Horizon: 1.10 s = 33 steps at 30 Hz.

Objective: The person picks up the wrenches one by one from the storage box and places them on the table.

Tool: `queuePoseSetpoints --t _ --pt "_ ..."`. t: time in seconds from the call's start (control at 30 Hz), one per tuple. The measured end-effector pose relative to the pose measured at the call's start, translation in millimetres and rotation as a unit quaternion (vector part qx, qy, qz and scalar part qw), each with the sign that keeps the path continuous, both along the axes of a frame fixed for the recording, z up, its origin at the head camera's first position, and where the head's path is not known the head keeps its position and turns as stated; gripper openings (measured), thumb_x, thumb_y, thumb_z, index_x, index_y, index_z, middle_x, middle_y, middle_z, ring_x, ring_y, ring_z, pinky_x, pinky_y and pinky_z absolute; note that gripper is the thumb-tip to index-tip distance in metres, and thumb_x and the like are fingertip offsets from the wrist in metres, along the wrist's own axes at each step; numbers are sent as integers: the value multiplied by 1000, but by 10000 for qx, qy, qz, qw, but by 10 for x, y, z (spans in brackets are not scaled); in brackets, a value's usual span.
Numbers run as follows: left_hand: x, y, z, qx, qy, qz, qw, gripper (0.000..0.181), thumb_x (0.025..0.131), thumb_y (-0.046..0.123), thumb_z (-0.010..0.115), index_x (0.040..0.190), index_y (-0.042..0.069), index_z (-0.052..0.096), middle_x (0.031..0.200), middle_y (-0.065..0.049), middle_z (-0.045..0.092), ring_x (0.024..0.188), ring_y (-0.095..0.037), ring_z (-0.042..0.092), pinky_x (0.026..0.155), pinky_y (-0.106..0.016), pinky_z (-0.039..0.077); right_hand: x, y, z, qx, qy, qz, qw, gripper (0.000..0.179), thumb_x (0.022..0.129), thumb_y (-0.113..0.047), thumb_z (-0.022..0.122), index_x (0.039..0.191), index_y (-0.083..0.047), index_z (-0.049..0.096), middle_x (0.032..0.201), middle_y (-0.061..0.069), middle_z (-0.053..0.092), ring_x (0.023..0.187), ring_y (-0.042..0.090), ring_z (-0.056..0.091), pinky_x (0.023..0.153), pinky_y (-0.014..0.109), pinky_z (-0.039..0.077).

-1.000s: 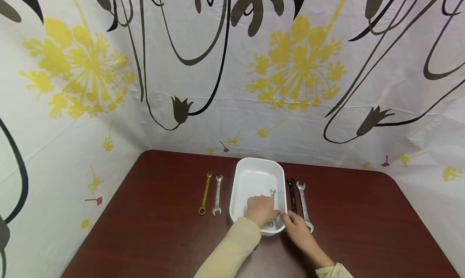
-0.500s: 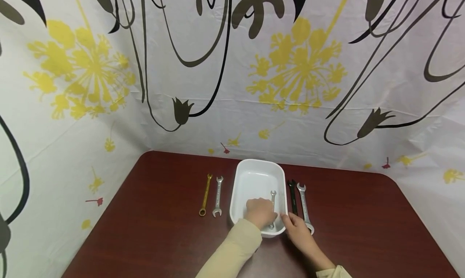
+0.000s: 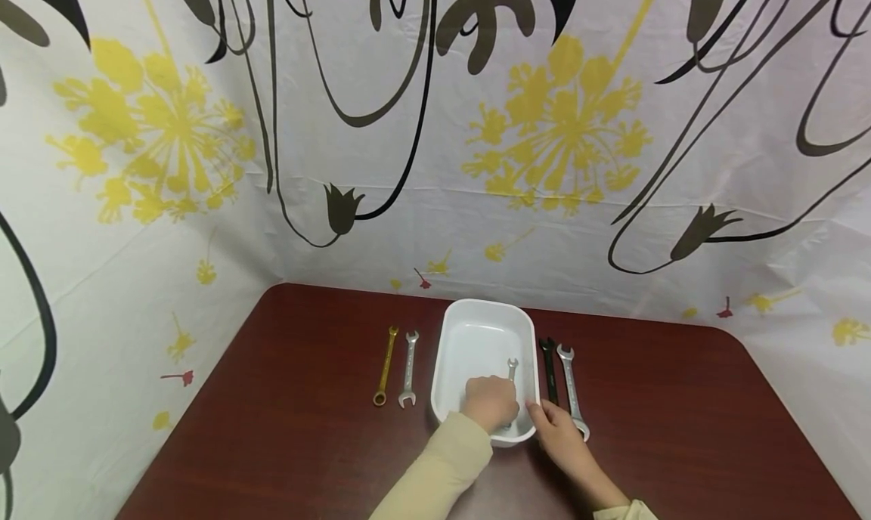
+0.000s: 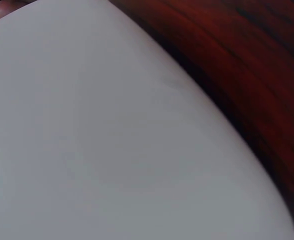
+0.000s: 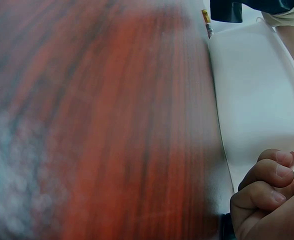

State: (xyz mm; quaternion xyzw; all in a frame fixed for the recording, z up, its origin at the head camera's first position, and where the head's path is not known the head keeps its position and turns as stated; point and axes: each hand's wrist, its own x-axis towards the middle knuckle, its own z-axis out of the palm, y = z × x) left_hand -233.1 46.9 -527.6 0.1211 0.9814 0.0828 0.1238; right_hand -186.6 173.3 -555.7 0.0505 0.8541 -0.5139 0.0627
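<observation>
A white tray (image 3: pixel 476 346) stands on the table, with a small silver wrench (image 3: pixel 512 364) along the right side of its floor. My left hand (image 3: pixel 490 403) reaches in over the near end, its curled fingers across the wrench's shank. The back of the hand hides the fingertips and much of the wrench's lower half. At the tray's near right corner my right hand (image 3: pixel 561 433) grips the rim between thumb and fingers. In the right wrist view its curled fingers (image 5: pixel 267 172) lie against the tray's wall. White tray wall (image 4: pixel 137 125) fills most of the left wrist view.
Left of the tray lie a gold wrench (image 3: pixel 385 365) and a silver wrench (image 3: pixel 408 369). On its right are a black wrench (image 3: pixel 550 372) and a larger silver wrench (image 3: pixel 571 388), partly behind my right hand. A patterned cloth (image 3: pixel 435 150) hangs behind the red-brown table (image 3: pixel 306 414).
My left hand has shifted slightly towards me inside the tray, and its fingers have come away from my right hand's fingertips. The right hand and the loose wrenches stay put.
</observation>
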Motion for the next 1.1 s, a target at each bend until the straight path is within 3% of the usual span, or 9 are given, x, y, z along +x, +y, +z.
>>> queuePoseSetpoints --t 0.37,0.6,0.73,1.1 --pt "33 21 -35 -167 364 9 9992 31 84 37 64 61 19 58 68 1 64 61 -13 55 63 -32 42 8 7 -21 -59 38 -19 10000 31 100 -21 47 78 0 52 53 -3 39 44 8 34 43 23 30" --pt "38 43 -52 -200 676 25 9975 24 84 38 66 80 15 68 73 1 64 68 -13 61 63 -31 44 17 1 -10 -141 57 -40 9999 32 100 -21 47 76 -1 48 52 -5 37 44 7 32 42 22 29" --pt "47 56 -79 -297 827 -49 9961 24 85 39 66 78 16 69 71 1 63 66 -13 60 62 -31 45 21 -1 -3 -140 47 -9 9999 32 101 -22 47 77 0 48 51 -5 37 44 7 32 43 22 29" --pt "25 100 -72 -667 713 3 9952 26 85 42 65 74 19 70 66 2 64 62 -12 57 62 -29 44 11 9 -11 -81 68 6 9999 31 101 -21 46 78 -1 50 52 -4 37 44 7 33 43 22 30"
